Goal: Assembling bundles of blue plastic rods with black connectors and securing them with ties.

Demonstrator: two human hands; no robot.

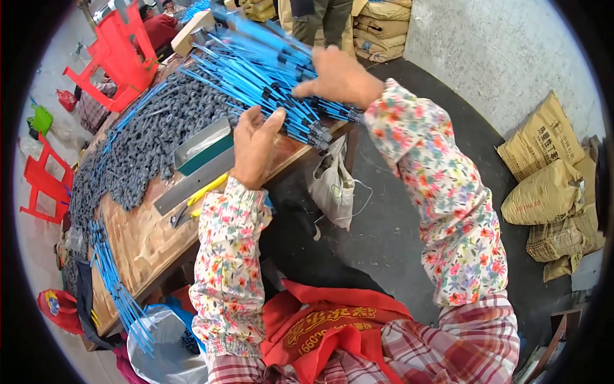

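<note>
A large heap of thin blue plastic sticks (246, 80) with dark fittings on their near ends lies at the far right corner of the wooden table. Over that heap, my right hand (345, 77) is closed on a bunch of the same blue sticks (268, 41), smeared by motion. My left hand (254, 144) is beside the heap's near edge, its thumb and half-curled fingers apart with nothing visible between them. Left of it lie a green tray (203, 148), a grey metal strip (182, 185) and a yellow-handled tool (208, 189).
Small grey plastic fittings (153, 134) cover much of the wooden table (144, 233). More blue sticks (118, 275) hang over its near left edge above a lined bin (163, 352). A pale bag (334, 189) hangs at the table's side. Sacks (543, 192) stand right; people and red stools (115, 57) are beyond.
</note>
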